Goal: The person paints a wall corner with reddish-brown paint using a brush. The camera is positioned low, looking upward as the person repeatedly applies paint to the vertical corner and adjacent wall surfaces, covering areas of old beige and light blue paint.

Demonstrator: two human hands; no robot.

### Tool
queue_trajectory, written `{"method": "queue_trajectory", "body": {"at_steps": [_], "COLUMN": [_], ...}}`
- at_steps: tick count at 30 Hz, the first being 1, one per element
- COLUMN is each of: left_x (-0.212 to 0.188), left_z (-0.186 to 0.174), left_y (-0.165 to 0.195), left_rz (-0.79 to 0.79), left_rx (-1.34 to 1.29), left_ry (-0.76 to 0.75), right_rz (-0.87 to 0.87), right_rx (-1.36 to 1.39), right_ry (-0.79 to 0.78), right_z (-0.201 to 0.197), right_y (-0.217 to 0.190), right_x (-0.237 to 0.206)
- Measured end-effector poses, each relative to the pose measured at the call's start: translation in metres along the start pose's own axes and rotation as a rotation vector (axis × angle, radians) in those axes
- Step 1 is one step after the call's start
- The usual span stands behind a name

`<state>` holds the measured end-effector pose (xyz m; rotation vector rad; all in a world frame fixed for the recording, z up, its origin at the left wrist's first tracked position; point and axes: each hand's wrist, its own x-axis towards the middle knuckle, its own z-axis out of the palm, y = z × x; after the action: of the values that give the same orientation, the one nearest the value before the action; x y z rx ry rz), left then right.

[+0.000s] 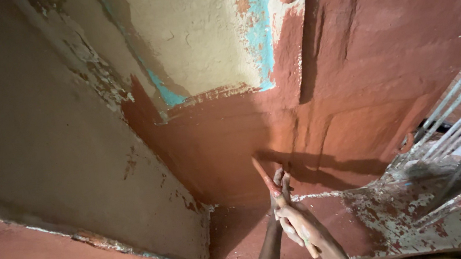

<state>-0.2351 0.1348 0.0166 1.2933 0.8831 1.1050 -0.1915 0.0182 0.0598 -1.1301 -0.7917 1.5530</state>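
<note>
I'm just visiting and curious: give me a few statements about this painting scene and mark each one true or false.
1. Both hands grip one paint-smeared handle. True: the left hand is higher up and the right hand is lower down.
2. The fresh paint on the wall is blue. False: it is reddish-brown; only old turquoise patches show through.
3. An unpainted beige area remains at the top. True.
4. Metal bars stand at the left edge. False: they are at the right edge.
5. The handle's tip is plainly a roller. False: the tip blends into the wet paint, so its kind cannot be told.
</note>
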Motion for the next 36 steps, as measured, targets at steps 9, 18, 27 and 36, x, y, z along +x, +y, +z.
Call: {"method": "queue_trajectory", "body": {"at_steps": [9, 18, 27, 36], "left_x": [-0.003, -0.005, 0.007, -0.007], "left_z": [-0.001, 0.0, 0.0, -0.001], "left_y": [0.008, 0.011, -0.001, 0.004], "left_rz": [-0.078, -0.024, 0.32, -0.051], "left_rx": [-0.008, -0.04, -0.261, -0.013], "left_ry": [-0.072, -0.053, -0.118, -0.039], "right_rz": [-0.071, -0.084, -0.03, -0.015], "right_rx": [-0.054, 0.221, -0.09, 0.025], "right_ry": [0.494, 0.816, 0.187, 0.55], "right_z": [-0.06, -0.048, 0.024, -0.055], "right_y": [-0.018, -0.037, -0.002, -0.012], "right_x": [-0.025, -0.021, 0.003, -0.014]}}
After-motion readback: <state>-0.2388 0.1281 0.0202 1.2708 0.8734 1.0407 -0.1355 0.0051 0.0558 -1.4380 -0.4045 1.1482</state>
